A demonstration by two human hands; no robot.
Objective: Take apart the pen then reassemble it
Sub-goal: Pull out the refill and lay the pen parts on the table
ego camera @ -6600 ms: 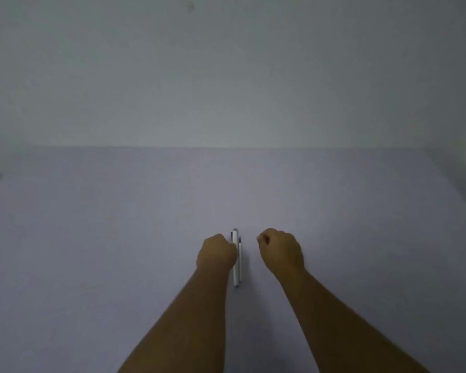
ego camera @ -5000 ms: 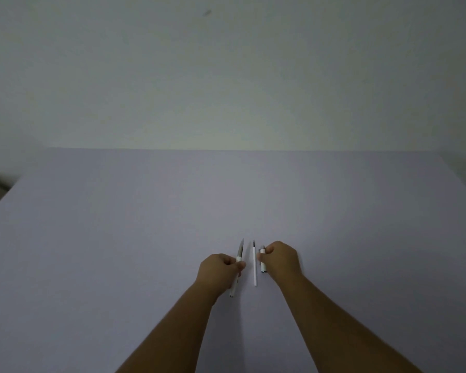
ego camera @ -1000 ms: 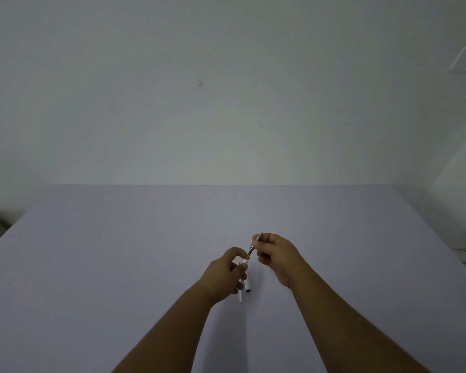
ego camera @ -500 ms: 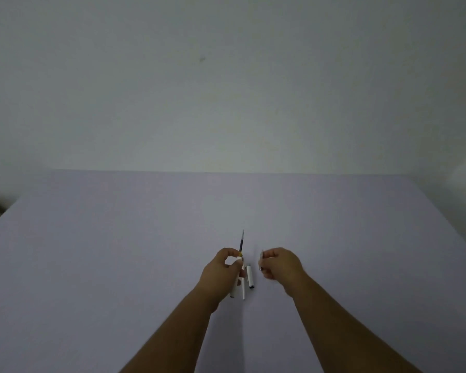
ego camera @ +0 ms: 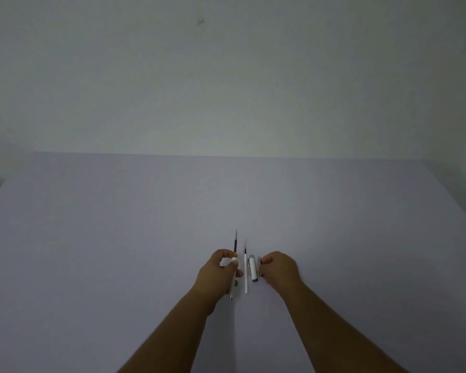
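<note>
Left hand [ego camera: 215, 273] fingers pinch the pen barrel [ego camera: 233, 281]; right hand [ego camera: 279, 270] fingers pinch a small pen part [ego camera: 259, 261].

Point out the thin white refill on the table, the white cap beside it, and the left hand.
refill [ego camera: 246, 275], head view, middle of its white tube.
cap [ego camera: 253, 271], head view, middle of its white body.
left hand [ego camera: 217, 273], head view, back of the hand.

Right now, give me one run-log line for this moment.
stage: pen apart | left hand: gripping barrel | right hand: pinching small part | table: refill, cap
</note>
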